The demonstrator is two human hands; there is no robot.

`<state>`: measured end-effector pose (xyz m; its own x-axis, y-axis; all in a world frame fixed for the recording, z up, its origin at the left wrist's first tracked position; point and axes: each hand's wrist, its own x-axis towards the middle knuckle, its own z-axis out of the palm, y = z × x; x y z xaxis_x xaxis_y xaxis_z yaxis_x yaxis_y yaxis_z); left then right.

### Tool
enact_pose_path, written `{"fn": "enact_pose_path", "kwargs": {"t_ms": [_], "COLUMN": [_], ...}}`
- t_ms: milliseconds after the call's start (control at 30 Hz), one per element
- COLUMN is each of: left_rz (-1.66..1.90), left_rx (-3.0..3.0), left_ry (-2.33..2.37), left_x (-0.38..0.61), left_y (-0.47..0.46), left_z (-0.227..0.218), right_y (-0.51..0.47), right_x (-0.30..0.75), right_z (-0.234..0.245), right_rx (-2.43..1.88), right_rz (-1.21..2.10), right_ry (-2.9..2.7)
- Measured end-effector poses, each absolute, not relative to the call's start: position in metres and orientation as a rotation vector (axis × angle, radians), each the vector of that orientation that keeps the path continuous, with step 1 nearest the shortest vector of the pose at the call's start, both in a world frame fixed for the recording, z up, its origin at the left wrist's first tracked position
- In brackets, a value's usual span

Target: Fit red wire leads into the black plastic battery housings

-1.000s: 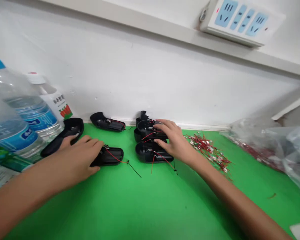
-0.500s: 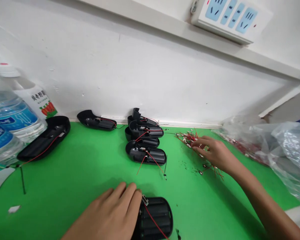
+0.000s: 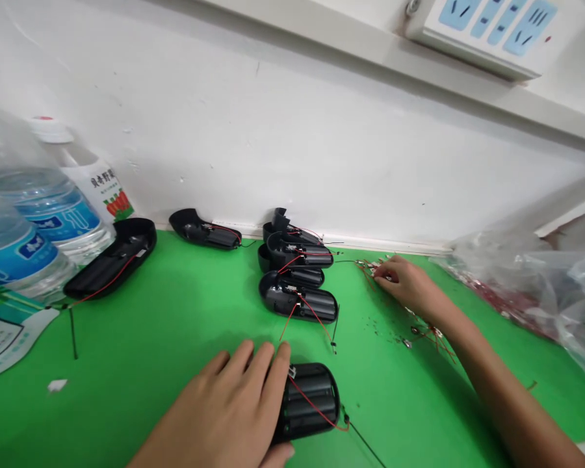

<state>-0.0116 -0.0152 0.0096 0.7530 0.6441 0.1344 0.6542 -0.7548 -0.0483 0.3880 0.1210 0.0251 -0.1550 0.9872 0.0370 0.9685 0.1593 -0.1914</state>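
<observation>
My left hand (image 3: 229,409) lies over a black plastic battery housing (image 3: 312,400) near the front, its fingers across the left end and the thumb low at the near side. A red wire runs over the housing's slots to a small dark joint and a black wire at its right. Farther off, my right hand (image 3: 407,283) has its fingertips pinched together in a small pile of red wires and metal contacts (image 3: 369,265). What sits between those fingertips is hidden. More red-wired contacts (image 3: 433,335) lie under the right wrist.
Several similar black housings (image 3: 299,304) stand in a row toward the wall, with another (image 3: 205,229) by the wall and one (image 3: 112,260) beside water bottles (image 3: 53,211) at left. Clear plastic bags (image 3: 526,286) lie at right. A power strip (image 3: 497,32) hangs above.
My right hand has closed its fingertips deeper into the wire pile. The housing under my left hand sits slightly farther from me, with its black wire now in view. The camera view has shifted left.
</observation>
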Motion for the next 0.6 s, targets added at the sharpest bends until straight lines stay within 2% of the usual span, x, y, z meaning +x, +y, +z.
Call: {"fn": "enact_pose_path", "kwargs": {"t_ms": [300,600], "left_rz": [-0.225,-0.223], "left_rx": [-2.843,-2.895], "left_ry": [-1.034,-1.091], "left_x": [-0.016,-0.016], "left_y": [-0.018,-0.017], "left_z": [0.005,0.009], "right_y": [0.112,0.104], "right_x": [0.397,0.384], "right_z": [0.028,0.04], "right_rx": [-1.819,-1.627], "right_rz": [0.252,-0.001], "right_ry": [-2.264,-1.779]}}
